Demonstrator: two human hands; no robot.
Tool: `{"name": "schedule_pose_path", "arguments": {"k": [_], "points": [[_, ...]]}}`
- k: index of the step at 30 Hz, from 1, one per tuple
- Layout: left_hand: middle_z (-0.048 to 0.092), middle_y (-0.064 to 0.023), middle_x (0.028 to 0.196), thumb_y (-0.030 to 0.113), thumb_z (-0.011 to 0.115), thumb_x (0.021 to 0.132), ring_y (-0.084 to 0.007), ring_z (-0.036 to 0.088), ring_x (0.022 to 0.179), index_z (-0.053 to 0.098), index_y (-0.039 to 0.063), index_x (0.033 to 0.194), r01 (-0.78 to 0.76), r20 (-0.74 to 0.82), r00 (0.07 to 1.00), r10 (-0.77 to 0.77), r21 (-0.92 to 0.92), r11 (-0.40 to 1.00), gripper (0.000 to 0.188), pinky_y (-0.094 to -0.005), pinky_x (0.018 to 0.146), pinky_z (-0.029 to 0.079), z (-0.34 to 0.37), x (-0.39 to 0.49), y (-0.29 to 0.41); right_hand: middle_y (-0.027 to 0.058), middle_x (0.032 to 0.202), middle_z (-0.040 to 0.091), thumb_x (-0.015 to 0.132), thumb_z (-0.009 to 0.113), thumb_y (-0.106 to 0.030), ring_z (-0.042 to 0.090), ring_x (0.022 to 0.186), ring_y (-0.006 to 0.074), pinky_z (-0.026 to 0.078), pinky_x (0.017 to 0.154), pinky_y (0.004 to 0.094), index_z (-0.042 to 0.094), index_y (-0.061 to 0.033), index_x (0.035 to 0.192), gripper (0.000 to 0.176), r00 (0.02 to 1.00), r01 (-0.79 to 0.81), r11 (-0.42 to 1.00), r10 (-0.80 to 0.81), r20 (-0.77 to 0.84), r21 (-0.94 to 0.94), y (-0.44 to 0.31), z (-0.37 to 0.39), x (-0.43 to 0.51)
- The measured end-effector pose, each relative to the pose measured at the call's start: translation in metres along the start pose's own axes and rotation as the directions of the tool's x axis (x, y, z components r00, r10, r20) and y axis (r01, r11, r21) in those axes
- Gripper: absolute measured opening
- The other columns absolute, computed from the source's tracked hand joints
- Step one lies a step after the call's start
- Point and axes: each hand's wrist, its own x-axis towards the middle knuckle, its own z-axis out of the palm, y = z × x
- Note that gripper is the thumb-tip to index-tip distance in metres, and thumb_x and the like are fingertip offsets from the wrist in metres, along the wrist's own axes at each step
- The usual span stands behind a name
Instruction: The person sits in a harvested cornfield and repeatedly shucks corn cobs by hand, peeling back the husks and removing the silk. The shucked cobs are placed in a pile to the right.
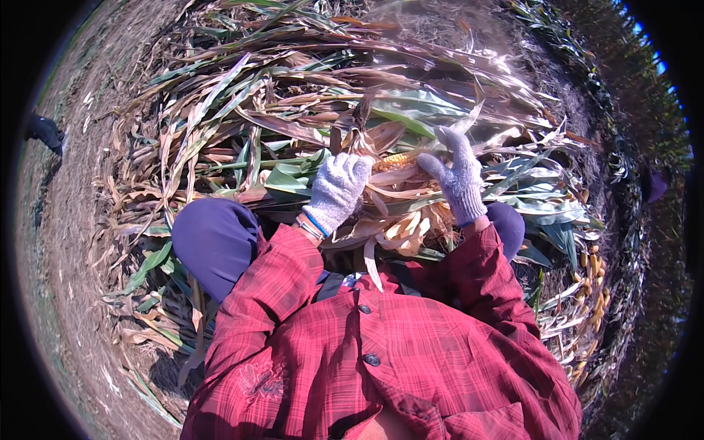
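Observation:
My left hand, in a whitish knit work glove, is closed around the stalk end of a maize ear. Yellow kernels of the maize ear show between my hands, with dry husk peeled back around it. At the ear's other end is my right hand, gloved alike, its thumb and fingers apart. The thumb is close to the kernels; whether it touches them I cannot tell. Pale loose husks hang below the ear, in front of my lap.
Cut maize stalks and leaves lie in a thick heap before my knees. Several husked ears lie on the ground at right. Standing plants rise at the far right. A dark shoe shows at the left rim.

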Motion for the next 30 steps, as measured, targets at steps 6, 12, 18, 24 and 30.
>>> {"name": "schedule_pose_path", "arguments": {"k": [6,12,18,24,30], "points": [[0.058,-0.0066,0.088,0.014,0.058,0.082,-0.0264,0.059,0.082,0.058,0.012,0.109,-0.013,0.04,0.999,0.013,0.019,1.0,0.027,-0.0399,0.071,0.049,0.003,-0.006,0.002,0.0165,0.102,0.07,0.083,0.073,-0.039,0.068,0.095,0.0369,0.054,0.081,0.0463,0.064,-0.0098,0.117,0.046,0.699,0.521,0.752,-0.104,0.707,-0.404,-0.009,-0.006,0.032],[0.062,-0.0083,0.077,0.014,0.057,0.086,-0.0285,0.064,0.075,0.056,0.011,0.098,0.044,0.203,0.977,-0.068,0.124,0.991,0.013,-0.0427,0.066,0.051,0.005,-0.013,0.003,0.0152,0.09,0.066,0.081,0.073,-0.043,0.067,0.083,0.0349,0.053,0.07,0.0455,0.064,-0.0097,0.107,0.043,0.829,0.477,0.733,-0.191,0.526,-0.486,-0.009,0.012,-0.008],[0.066,-0.0109,0.074,0.018,0.065,0.083,-0.0306,0.068,0.069,0.054,0.01,0.099,0.292,0.297,0.908,-0.296,0.06,0.955,0.02,-0.0449,0.061,0.052,0.009,-0.008,-0.001,0.018,0.096,0.068,0.083,0.074,-0.05,0.07,0.084,0.0304,0.054,0.071,0.0391,0.061,-0.0033,0.113,0.056,0.969,0.08,0.86,0.052,0.242,-0.503,0.003,0.041,-0.052],[0.066,-0.015,0.079,0.018,0.07,0.084,-0.0378,0.067,0.073,0.054,0.007,0.117,0.239,0.304,0.931,-0.203,-0.086,0.967,0.038,-0.046,0.061,0.054,0.019,-0.016,-0.016,0.0097,0.1,0.067,0.083,0.077,-0.032,0.062,0.088,0.0146,0.051,0.078,0.0303,0.06,0.0029,0.111,0.047,0.799,-0.601,0.6,0.471,0.374,0.528,0.028,0.063,-0.059],[0.071,-0.016,0.1,0.015,0.065,0.092,-0.0311,0.071,0.085,0.057,0.002,0.122,0.21,0.2,0.971,-0.133,-0.439,0.874,0.034,-0.0376,0.07,0.057,0.03,-0.029,-0.029,-0.0008,0.096,0.064,0.087,0.074,-0.029,0.059,0.079,0.0081,0.05,0.066,0.0248,0.061,-0.0074,0.118,0.041,0.839,-0.338,0.132,0.491,0.235,0.932,0.013,0.048,-0.065]]}}
